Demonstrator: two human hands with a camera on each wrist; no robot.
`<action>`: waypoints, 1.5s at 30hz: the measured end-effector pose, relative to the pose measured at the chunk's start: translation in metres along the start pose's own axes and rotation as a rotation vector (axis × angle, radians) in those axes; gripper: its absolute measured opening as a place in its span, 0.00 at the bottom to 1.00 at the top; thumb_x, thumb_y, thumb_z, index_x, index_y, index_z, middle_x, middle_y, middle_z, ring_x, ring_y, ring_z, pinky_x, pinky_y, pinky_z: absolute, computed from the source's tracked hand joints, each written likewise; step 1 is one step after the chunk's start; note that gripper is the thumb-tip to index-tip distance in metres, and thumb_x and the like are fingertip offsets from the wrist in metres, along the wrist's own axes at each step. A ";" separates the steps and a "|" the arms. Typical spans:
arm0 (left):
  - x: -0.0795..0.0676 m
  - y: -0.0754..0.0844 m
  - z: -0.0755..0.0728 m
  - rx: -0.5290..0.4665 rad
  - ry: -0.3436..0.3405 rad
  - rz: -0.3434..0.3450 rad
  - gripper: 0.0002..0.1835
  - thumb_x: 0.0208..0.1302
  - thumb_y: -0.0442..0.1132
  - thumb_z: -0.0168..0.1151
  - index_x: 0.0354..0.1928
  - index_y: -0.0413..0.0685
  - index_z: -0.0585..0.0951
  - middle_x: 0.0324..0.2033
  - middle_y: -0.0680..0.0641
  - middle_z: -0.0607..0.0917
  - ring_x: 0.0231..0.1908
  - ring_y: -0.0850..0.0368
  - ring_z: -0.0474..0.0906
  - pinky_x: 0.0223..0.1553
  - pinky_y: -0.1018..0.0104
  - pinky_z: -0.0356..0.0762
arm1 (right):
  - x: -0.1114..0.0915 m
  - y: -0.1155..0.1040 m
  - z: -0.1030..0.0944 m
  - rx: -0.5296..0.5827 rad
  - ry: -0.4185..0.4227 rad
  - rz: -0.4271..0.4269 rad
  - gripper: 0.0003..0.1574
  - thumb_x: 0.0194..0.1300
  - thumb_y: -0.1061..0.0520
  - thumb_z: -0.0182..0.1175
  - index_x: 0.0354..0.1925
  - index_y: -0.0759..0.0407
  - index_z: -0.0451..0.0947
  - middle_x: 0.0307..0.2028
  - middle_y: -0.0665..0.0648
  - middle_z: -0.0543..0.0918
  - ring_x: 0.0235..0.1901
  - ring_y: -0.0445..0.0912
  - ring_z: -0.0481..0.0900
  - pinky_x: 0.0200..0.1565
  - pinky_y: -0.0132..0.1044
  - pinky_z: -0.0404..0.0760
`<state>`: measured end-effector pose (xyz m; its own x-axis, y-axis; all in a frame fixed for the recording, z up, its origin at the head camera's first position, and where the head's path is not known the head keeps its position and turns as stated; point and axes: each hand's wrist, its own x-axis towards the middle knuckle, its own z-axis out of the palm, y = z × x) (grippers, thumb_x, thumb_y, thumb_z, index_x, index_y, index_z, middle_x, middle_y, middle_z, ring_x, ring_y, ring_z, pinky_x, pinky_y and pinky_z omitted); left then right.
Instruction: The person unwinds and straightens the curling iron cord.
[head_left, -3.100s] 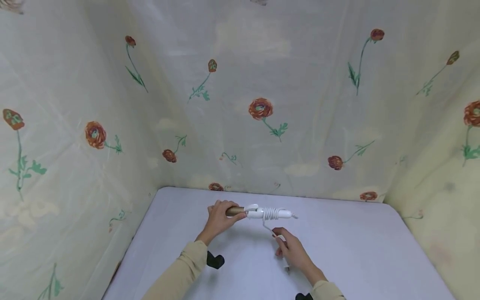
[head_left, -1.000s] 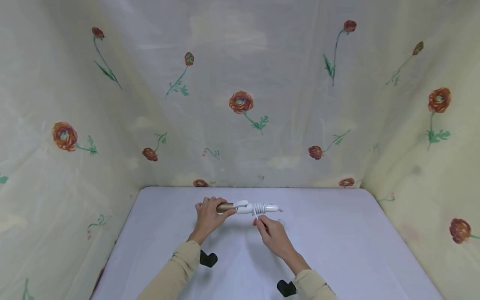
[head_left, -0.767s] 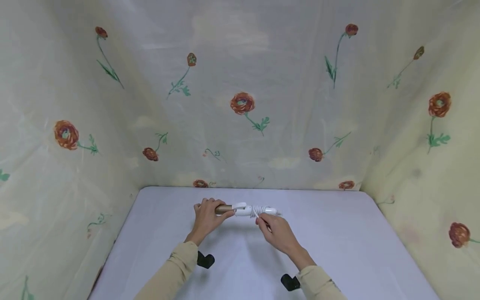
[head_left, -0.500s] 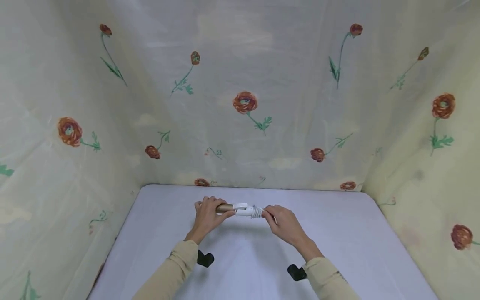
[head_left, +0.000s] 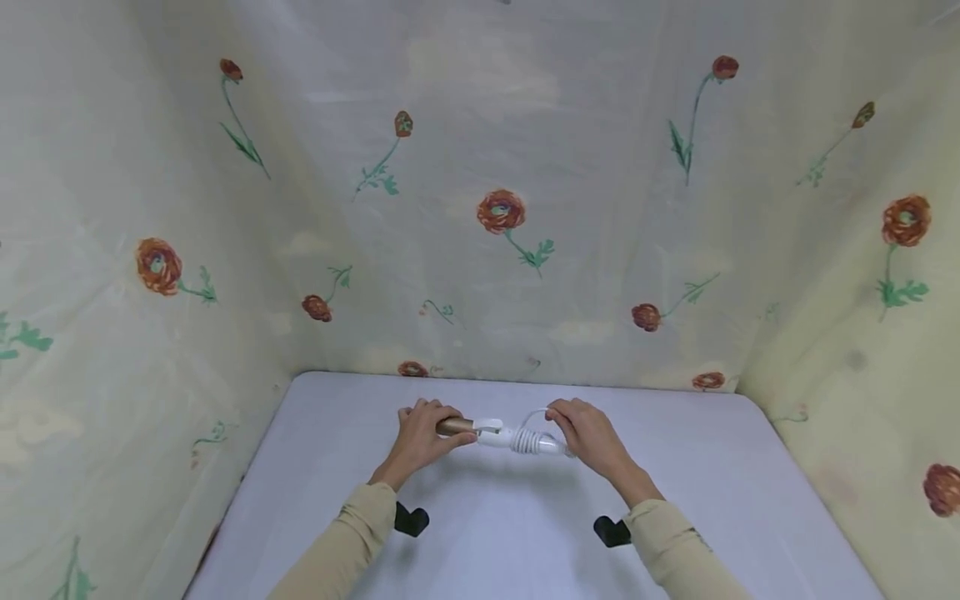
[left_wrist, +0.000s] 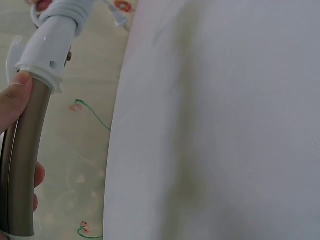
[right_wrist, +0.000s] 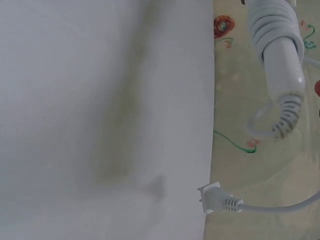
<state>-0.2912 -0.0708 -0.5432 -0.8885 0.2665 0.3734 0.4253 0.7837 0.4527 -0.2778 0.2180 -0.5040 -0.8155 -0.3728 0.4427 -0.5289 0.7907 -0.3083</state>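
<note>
Curling iron was in the air above the worktop. Left hand gripped its brown barrel; right hand pinched the white cord, which was wound several turns round the handle. Plug hung free, also above the worktop.

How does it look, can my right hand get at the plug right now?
Probably yes: the plug dangles in the open on its cord, with nothing seen blocking it, though the right hand would likely have to loosen its pinch on the cord first.
</note>
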 end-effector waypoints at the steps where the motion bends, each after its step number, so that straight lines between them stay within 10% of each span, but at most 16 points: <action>1: 0.000 0.000 -0.001 -0.017 -0.007 0.003 0.22 0.47 0.65 0.67 0.39 0.60 0.85 0.30 0.55 0.80 0.32 0.60 0.65 0.37 0.59 0.52 | 0.000 0.003 0.001 0.012 -0.004 0.013 0.04 0.65 0.58 0.58 0.35 0.55 0.80 0.28 0.51 0.83 0.27 0.38 0.72 0.32 0.35 0.72; 19: 0.004 -0.006 -0.008 -0.199 -0.108 -0.075 0.23 0.49 0.64 0.67 0.42 0.58 0.85 0.33 0.57 0.83 0.35 0.62 0.67 0.42 0.58 0.52 | -0.009 0.029 0.024 0.122 0.011 0.148 0.05 0.67 0.59 0.56 0.36 0.55 0.79 0.29 0.51 0.84 0.25 0.39 0.71 0.31 0.34 0.69; 31: 0.006 -0.004 -0.010 -0.299 -0.126 -0.117 0.24 0.50 0.65 0.65 0.43 0.61 0.84 0.38 0.58 0.84 0.38 0.61 0.68 0.45 0.56 0.53 | -0.020 0.020 0.033 0.120 -0.063 0.240 0.16 0.58 0.70 0.60 0.43 0.54 0.79 0.22 0.48 0.79 0.22 0.39 0.69 0.28 0.32 0.69; 45: 0.002 -0.004 -0.007 -0.287 -0.125 -0.109 0.23 0.49 0.65 0.66 0.42 0.61 0.85 0.36 0.58 0.85 0.36 0.61 0.68 0.45 0.56 0.53 | -0.041 0.007 0.045 0.156 -0.157 0.281 0.07 0.69 0.61 0.54 0.42 0.55 0.79 0.25 0.48 0.84 0.21 0.36 0.67 0.26 0.29 0.67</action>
<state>-0.2939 -0.0773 -0.5385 -0.9382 0.2707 0.2156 0.3417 0.6261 0.7009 -0.2583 0.2170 -0.5623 -0.9538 -0.2311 0.1919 -0.2988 0.7938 -0.5297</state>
